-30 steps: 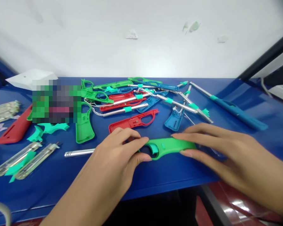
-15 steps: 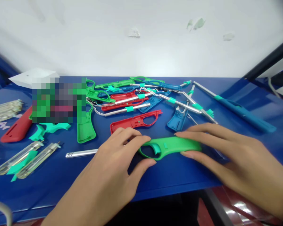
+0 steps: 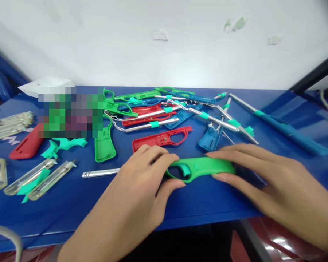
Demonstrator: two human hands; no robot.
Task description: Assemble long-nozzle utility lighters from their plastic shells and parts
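Near the front edge of the blue table, a green gas lighter [image 3: 211,166] lies sideways between my two hands. My left hand [image 3: 136,182] grips its trigger-ring end, thumb below and fingers above. At the handle end, the fingers and thumb of my right hand [image 3: 276,185] pinch the green body. A teal trigger [image 3: 186,169] shows inside the ring. A silver metal tube [image 3: 101,173] sticks out to the left from behind my left hand. Just beyond the hands lies a red lighter half-shell [image 3: 161,138].
Silver tubes with wires [image 3: 153,124], blue half-shells [image 3: 210,137] and green half-shells [image 3: 105,145] are heaped behind. An assembled blue lighter [image 3: 289,131] lies right. Clear fuel tanks [image 3: 43,182], teal pieces [image 3: 69,143] and a red handle [image 3: 27,143] lie left, near a blurred patch.
The whole view has shifted slightly, so things appear a little further right. Both hands keep their hold on the green lighter, with hardly any change in grip.
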